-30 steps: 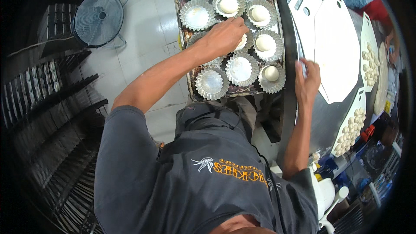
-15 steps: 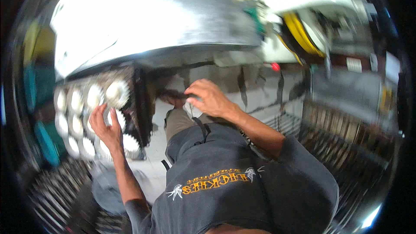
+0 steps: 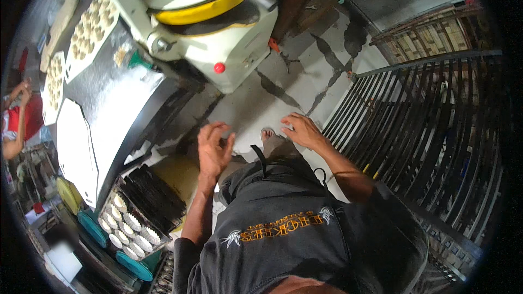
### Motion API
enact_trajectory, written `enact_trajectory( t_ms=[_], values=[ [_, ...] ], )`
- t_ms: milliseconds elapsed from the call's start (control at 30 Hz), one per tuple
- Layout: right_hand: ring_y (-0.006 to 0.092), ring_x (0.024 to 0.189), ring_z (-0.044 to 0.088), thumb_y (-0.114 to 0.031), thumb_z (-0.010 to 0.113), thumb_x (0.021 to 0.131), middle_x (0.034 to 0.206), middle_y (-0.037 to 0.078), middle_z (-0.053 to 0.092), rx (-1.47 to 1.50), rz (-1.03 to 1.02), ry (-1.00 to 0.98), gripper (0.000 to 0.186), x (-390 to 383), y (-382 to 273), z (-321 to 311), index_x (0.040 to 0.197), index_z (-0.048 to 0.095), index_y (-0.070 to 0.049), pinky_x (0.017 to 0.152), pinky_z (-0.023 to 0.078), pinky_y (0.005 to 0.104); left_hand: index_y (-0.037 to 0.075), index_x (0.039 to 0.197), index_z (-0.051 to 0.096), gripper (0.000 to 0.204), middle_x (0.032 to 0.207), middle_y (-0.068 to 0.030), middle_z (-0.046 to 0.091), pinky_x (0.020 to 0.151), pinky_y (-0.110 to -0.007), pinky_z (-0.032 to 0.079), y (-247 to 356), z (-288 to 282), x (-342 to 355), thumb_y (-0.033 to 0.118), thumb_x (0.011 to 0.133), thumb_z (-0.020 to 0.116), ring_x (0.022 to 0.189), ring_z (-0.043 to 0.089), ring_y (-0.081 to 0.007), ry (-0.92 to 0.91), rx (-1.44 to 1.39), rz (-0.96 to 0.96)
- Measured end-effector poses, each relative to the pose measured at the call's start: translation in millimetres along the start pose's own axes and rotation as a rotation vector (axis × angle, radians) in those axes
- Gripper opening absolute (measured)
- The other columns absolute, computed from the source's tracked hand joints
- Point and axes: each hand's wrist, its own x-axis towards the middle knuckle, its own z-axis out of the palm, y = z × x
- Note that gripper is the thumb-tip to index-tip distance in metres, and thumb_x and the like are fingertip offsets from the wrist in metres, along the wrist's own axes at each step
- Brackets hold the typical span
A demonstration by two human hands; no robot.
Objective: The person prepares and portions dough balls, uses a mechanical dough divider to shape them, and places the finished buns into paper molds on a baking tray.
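My left hand (image 3: 214, 149) hangs in front of my body with its fingers apart and loosely bent, holding nothing. To its right, my right hand (image 3: 303, 130) is likewise open, fingers spread, over the floor. Neither touches anything. Nearest the left hand, at the lower left, is a tray (image 3: 114, 239) with rows of white fluted cups (image 3: 132, 220). Beside it lies a stack of dark, ridged trays (image 3: 155, 196). Whether the cups hold anything is too small to tell.
A white machine (image 3: 229, 62) with a yellow ring and red button stands ahead beside a metal table (image 3: 122, 81). Boards with dough balls (image 3: 92, 30) lie on it. Another person's arm (image 3: 20, 117) shows far left. Black slatted racks (image 3: 414, 141) line the right.
My view has turned right, bringing the machine and racks nearer the middle. My left hand has moved away from the tray of cups to in front of me. Both hands stay without a hold.
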Motion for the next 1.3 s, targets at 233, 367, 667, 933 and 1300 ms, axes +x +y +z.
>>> enact_trajectory(
  t_ms=[233,367,667,933,1300],
  values=[
    [0.0321,0.097,0.069,-0.017,0.073,0.089,0.105,0.016,0.069,0.103,-0.011,0.045,0.030,11.7,72.5,-58.1,0.112,0.066,0.000,0.083,0.054,0.0415,0.005,0.106,0.070,0.025,0.108,-0.0168,0.069,0.092,-0.045,0.051,42.7,92.4,53.5,0.013,0.084,0.076,0.101,0.065,-0.0379,-0.279,-0.096,0.056],
    [0.0334,0.096,0.069,-0.019,0.072,0.089,0.107,0.016,0.069,0.117,-0.071,0.084,0.030,71.0,72.3,-76.6,0.113,0.066,-0.002,0.082,0.054,0.0425,0.003,0.111,0.069,0.028,0.109,-0.0173,0.069,0.091,-0.043,0.053,26.8,130.8,90.4,0.013,0.085,0.075,0.103,0.065,-0.0383,-0.425,-0.061,0.094],
    [0.0372,0.093,0.069,-0.021,0.067,0.093,0.101,0.019,0.070,0.167,0.052,0.158,0.031,116.2,206.8,-128.7,0.115,0.064,0.000,0.081,0.053,0.0446,0.002,0.113,0.068,0.031,0.109,-0.0188,0.070,0.084,-0.043,0.055,14.8,222.0,200.0,0.018,0.087,0.075,0.099,0.069,-0.0356,-0.761,-0.019,0.026],
    [0.0435,0.118,0.059,-0.031,0.078,0.081,0.128,0.030,0.057,0.014,0.646,0.134,0.070,84.3,351.3,-72.9,0.139,0.049,-0.002,0.102,0.048,0.0485,0.005,0.104,0.072,0.025,0.090,-0.0172,0.074,0.072,-0.046,0.058,-106.8,389.0,240.0,0.026,0.090,0.069,0.083,0.074,-0.0350,-0.815,0.009,-0.319],
    [0.0441,0.139,0.040,-0.037,0.076,0.084,0.149,0.025,0.043,0.054,0.913,0.087,0.073,76.8,405.7,-102.5,0.145,0.048,-0.006,0.116,0.031,0.0536,0.006,0.096,0.073,0.037,0.100,-0.0180,0.072,0.083,-0.048,0.057,-318.2,775.9,325.5,0.039,0.092,0.057,0.094,0.070,-0.0402,-1.077,0.518,0.129]
  ],
)
